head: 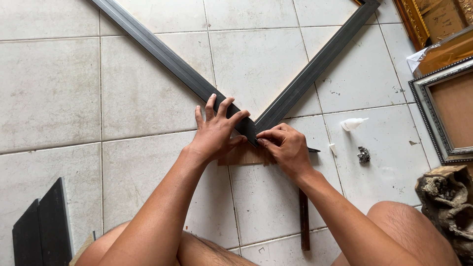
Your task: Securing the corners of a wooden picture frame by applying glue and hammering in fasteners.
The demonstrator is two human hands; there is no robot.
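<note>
Down on the tiled floor (148,88), two dark grey frame mouldings meet in a mitred corner (252,129) directly under the person's fingers. The left hand (215,132) lies spread over the end of the left moulding (162,54), fingers fanned and pressing it flat, thumb hooked toward the joint. The right hand (287,147) is curled, thumb and forefinger pinched at the very tip of the corner; whether anything small sits in that pinch cannot be told. The right moulding (320,59) runs up and away from that hand. Beneath both hands a thin wooden board (244,156) props the joint off the tiles.

By the look of it, the two pieces are already brought together and lined up, while fixing the corner appears unfinished.

Just right of the right hand lie one small white glue bottle (354,123), one white cap (333,148) and one crumpled metallic scrap (363,154). Below that wrist, one dark wooden strip (304,221) lies on the floor. Farther right stand one silver-edged picture frame (443,113) and one gilt frame (414,19). Far left of the left forearm, two dark offcuts (44,231) lie side by side.
</note>
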